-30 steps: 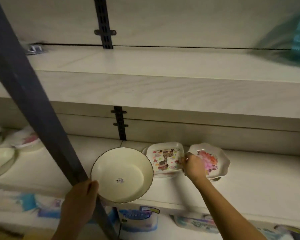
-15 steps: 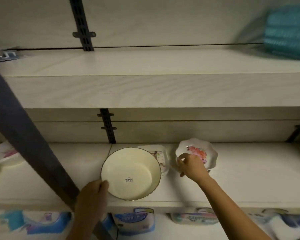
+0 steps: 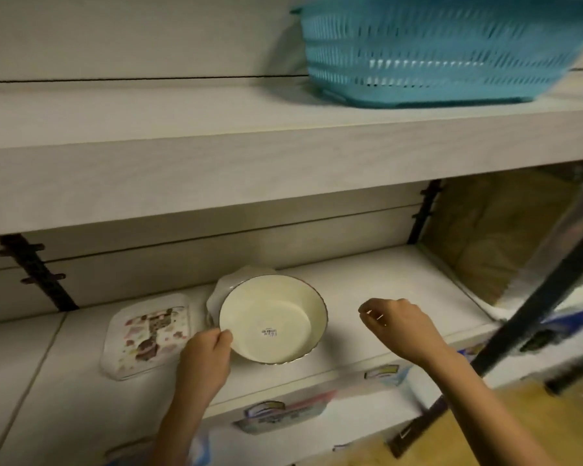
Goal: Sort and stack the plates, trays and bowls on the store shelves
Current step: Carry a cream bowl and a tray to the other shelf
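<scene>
A round cream bowl (image 3: 272,322) with a thin dark rim is on the lower shelf (image 3: 367,274), and it is the thing to look from. It has a small sticker (image 3: 269,332) inside, at the bottom. The left hand (image 3: 205,356) is at the near left edge of the bowl, and its fingers (image 3: 224,336) pinch the rim. The bowl lies over a white plate with a wavy edge (image 3: 231,280). Only the plate's rim peeks out behind the bowl and to its left. You cannot tell if the bowl sits all the way down in it. Just left of the bowl a square tray with little pictures (image 3: 147,336) lies flat on the shelf. To the right of the bowl, apart from it, the right hand (image 3: 396,322) hovers over the shelf. Its fingers are loosely bent and hold nothing. High above the bowl and to the right, a blue basket (image 3: 435,52) with holes in its sides stands on the upper shelf (image 3: 216,156). Far to the right of the bowl a dark post (image 3: 535,307) slants up.
</scene>
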Motion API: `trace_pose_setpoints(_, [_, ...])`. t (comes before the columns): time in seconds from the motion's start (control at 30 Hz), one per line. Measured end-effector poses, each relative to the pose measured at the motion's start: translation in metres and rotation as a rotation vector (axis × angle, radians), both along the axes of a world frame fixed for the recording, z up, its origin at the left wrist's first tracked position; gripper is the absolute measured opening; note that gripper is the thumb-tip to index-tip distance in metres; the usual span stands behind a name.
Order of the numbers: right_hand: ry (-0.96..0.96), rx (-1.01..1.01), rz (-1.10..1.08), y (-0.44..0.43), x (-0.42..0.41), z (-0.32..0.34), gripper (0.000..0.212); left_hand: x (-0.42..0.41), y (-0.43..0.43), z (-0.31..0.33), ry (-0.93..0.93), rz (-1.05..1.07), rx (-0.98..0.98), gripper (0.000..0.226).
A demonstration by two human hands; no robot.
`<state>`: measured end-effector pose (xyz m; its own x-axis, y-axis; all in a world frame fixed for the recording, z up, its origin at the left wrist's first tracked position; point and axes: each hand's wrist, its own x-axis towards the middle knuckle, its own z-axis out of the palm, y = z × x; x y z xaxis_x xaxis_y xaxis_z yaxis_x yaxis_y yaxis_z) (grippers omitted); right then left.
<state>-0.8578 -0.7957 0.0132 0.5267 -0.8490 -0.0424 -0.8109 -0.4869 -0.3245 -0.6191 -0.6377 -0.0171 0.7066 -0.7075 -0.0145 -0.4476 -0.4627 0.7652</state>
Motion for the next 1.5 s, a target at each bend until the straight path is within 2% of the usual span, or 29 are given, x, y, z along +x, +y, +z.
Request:
trace_pose_setpoints(0.2, [0.142,-0.032,0.164,-0.057,-0.068,0.007,0.028,-0.056,-0.079,-0.016,0.133,0.033,0.047,0.044])
trace_pose_setpoints(0.43, [0.193,0.024,0.240,-0.096,-0.106,-0.001,0.032,-0.092,-0.143,-0.038,0.215,0.058,0.092,0.044])
trace_pose_setpoints(0.47, [0.183,0.025,0.239,-0.100,-0.108,0.001,0.039,-0.094,-0.150,-0.042,0.217,0.070,0.099,0.044])
trace_pose_setpoints(0.57, [0.108,0.013,0.258,-0.110,-0.111,-0.001,0.087,-0.098,-0.163,-0.048,0.220,0.068,0.127,0.043])
trace_pose_setpoints(0.6, [0.108,0.017,0.265,-0.112,-0.111,-0.001,0.087,-0.098,-0.166,-0.048,0.219,0.060,0.149,0.041])
trace_pose_setpoints(0.7, [0.129,0.018,0.291,-0.116,-0.105,0.001,0.038,-0.098,-0.166,-0.042,0.199,0.037,0.196,0.035])
trace_pose_setpoints(0.73, [0.127,0.008,0.304,-0.117,-0.102,0.002,0.031,-0.098,-0.163,-0.039,0.183,0.034,0.205,0.032])
trace_pose_setpoints(1.03, [0.091,-0.005,0.525,-0.099,-0.036,-0.007,0.025,-0.086,-0.081,-0.010,-0.100,0.057,0.226,0.027])
trace_pose_setpoints(1.23, [0.088,0.011,0.741,-0.046,0.024,-0.004,0.026,-0.064,0.011,-0.004,-0.125,0.275,0.337,0.028])
trace_pose_setpoints(1.5, [0.058,0.012,0.905,0.051,0.093,0.010,0.024,-0.040,0.138,0.013,-0.199,0.393,0.369,0.024])
